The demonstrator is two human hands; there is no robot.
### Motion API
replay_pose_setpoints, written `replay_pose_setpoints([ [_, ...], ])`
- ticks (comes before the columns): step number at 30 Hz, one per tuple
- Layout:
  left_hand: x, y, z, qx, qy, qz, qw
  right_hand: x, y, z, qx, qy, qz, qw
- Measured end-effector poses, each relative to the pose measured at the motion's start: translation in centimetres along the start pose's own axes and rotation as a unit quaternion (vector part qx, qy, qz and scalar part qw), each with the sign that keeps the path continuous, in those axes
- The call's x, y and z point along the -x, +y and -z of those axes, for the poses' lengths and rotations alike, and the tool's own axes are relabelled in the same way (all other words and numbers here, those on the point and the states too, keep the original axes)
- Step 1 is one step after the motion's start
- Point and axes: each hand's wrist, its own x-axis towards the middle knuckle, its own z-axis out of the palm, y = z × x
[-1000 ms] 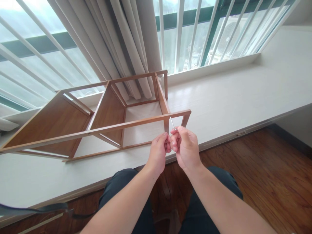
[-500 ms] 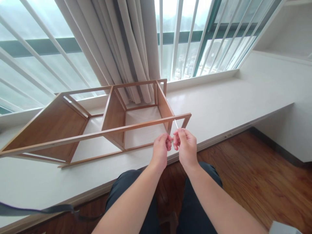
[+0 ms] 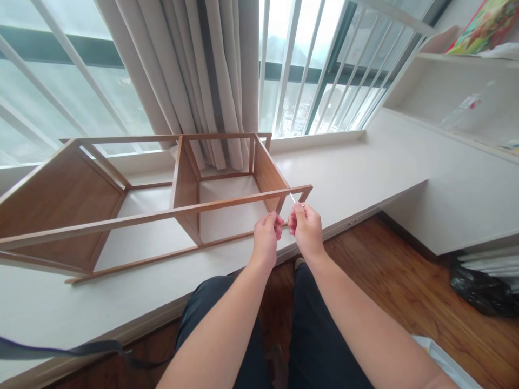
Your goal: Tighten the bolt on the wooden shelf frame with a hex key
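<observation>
A wooden shelf frame (image 3: 233, 201) lies on its side, with panels set between its rails. Its near rail ends just beyond my hands. My right hand (image 3: 307, 229) pinches a thin silver hex key (image 3: 292, 198) between thumb and finger. The key's tip reaches the rail close to the end panel (image 3: 271, 167); whether it sits in a screw is too small to tell. Beside it, my left hand (image 3: 266, 235) is closed with thumb and fingertips together, just below the near rail. What those fingers hold, if anything, is hidden.
The frame rests on a long white window ledge (image 3: 324, 178). Behind it hang a grey curtain (image 3: 214, 81) and white window bars. White shelving (image 3: 438, 135) stands to the right, with a black plastic bag (image 3: 482, 289) below on the wooden floor (image 3: 377, 270). A dark strap (image 3: 60, 348) crosses the lower left.
The view has turned to the right, bringing more of the shelving and the black bag into sight. Both hands stay by the frame's end, with the hex key still in my right hand.
</observation>
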Motion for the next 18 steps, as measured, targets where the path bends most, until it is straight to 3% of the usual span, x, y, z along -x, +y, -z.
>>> replay_pose_setpoints([
  [4, 0.0, 0.1, -0.1, 0.011, -0.001, -0.002, 1.000, 0.0, -0.6, 0.5, 0.152, 0.007, 0.032, 0.988],
  [8, -0.3, 0.1, 0.0, 0.019, 0.001, 0.000, 1.000, -0.2, -2.0, 1.2, 0.369, 0.012, 0.058, 0.928],
  [11, -0.6, -0.1, 0.0, 0.025, 0.001, 0.001, 1.000, -0.3, -3.1, 1.7, 0.449, 0.023, 0.064, 0.891],
  [15, -0.9, -0.2, 0.0, 0.029, 0.000, -0.005, 1.000, -0.4, -4.0, 2.1, 0.584, -0.002, 0.081, 0.808],
  [16, -0.9, -0.2, 0.0, 0.029, 0.000, -0.006, 1.000, -0.5, -4.1, 2.2, 0.598, -0.009, 0.083, 0.797],
  [18, -0.9, -0.2, 0.0, 0.028, 0.001, -0.005, 1.000, -0.5, -4.0, 2.4, 0.590, -0.017, 0.082, 0.803],
])
